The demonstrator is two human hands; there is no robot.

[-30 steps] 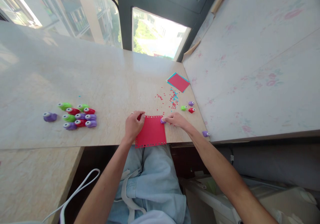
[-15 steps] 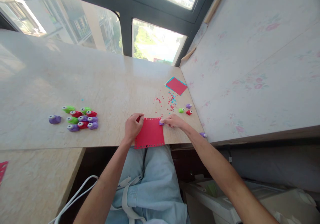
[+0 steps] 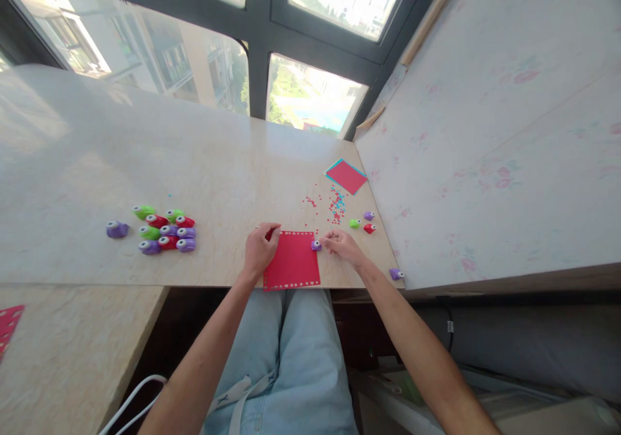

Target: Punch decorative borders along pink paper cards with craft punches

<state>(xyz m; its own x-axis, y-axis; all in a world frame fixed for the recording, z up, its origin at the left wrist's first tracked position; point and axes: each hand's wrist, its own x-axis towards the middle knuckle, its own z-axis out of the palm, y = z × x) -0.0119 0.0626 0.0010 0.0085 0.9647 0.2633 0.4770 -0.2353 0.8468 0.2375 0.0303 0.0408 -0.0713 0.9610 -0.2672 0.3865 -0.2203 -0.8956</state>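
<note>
A red sheet of paper [image 3: 292, 261] lies at the table's front edge, with small punched holes along its top and bottom edges. My left hand [image 3: 261, 247] is closed on its upper left corner. On the sheet's right edge, near the top, sits a purple craft punch [image 3: 315, 245] with a white button. My right hand [image 3: 343, 247] is just right of this punch, its fingers curled and pinched together. Whatever they hold, if anything, is too small to make out. Whether the fingertips touch the punch is hard to tell.
Several green, red and purple punches [image 3: 167, 242] stand grouped at left; a few more, including a green one [image 3: 355, 223], are at right. Red and blue paper bits [image 3: 337, 205] lie scattered below a paper stack [image 3: 346, 176]. The wall [image 3: 485, 163] borders the table's right side.
My right hand has drawn back slightly to the right from the purple punch, whose white button now shows. My left hand stays at the paper's corner. The whole view has shifted a little.
</note>
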